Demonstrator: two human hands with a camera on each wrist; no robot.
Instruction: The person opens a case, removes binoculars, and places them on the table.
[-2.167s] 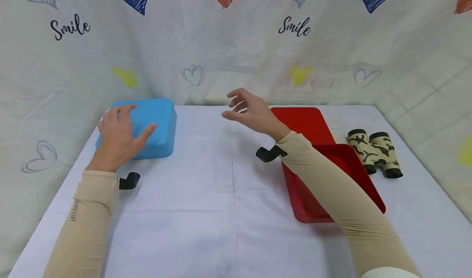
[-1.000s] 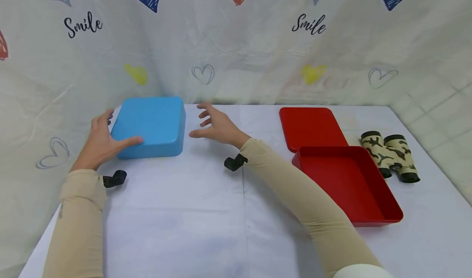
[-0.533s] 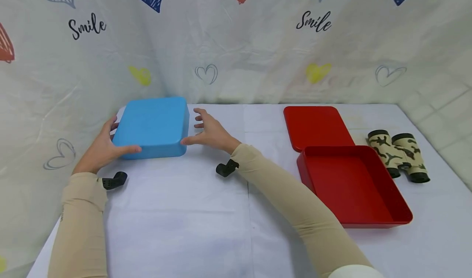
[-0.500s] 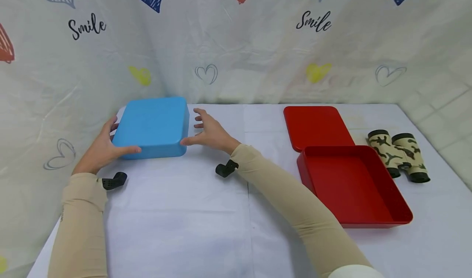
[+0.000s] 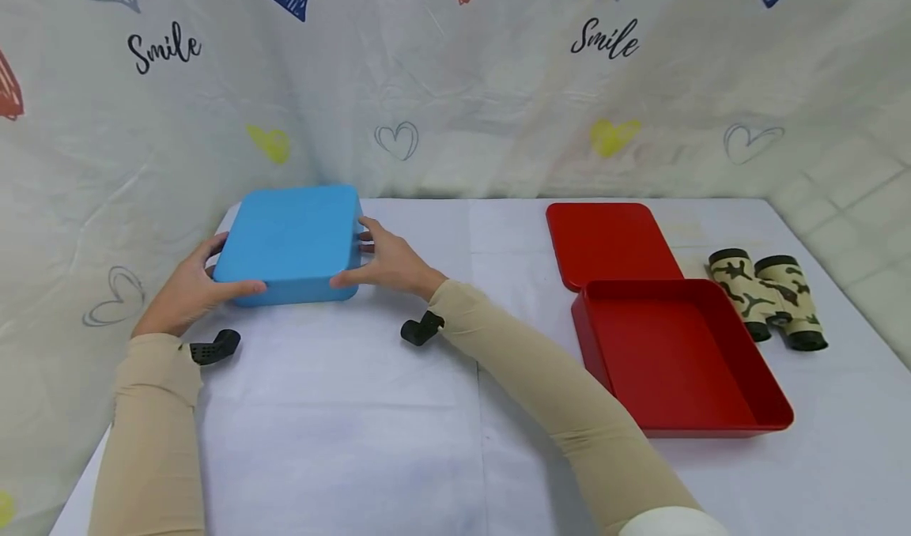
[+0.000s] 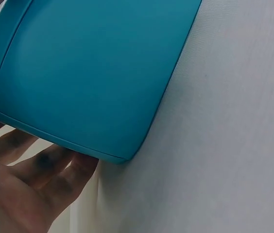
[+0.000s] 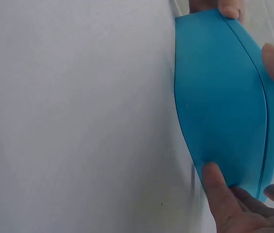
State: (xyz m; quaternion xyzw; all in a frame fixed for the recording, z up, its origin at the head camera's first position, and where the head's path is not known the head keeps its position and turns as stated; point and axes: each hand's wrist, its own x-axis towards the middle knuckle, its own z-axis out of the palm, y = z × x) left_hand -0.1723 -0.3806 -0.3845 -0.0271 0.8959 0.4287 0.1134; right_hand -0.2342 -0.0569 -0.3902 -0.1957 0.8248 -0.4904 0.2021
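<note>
A blue lidded box (image 5: pixel 288 235) lies on the white-covered table at the back left. In the right wrist view a thin seam runs round the box (image 7: pixel 219 92) beneath its lid. My left hand (image 5: pixel 181 291) grips the left side, its thumb along the front face and fingers at the left wall. From the right my right hand (image 5: pixel 391 263) grips the box, thumb at the front corner, fingers against the right wall. The left wrist view has the fingers of the left hand (image 6: pixel 30 179) at the box's end.
At the right stands an open red box (image 5: pixel 683 354) with a bare inside. Its red lid (image 5: pixel 608 243) lies flat behind it. Camouflage-patterned binoculars (image 5: pixel 769 299) rest to the right of these. A printed curtain (image 5: pixel 470 85) hangs behind the table's back edge.
My right hand has come left from mid-table to the blue box's right side and closed on it. My left hand has slid off the box's top to its left side.
</note>
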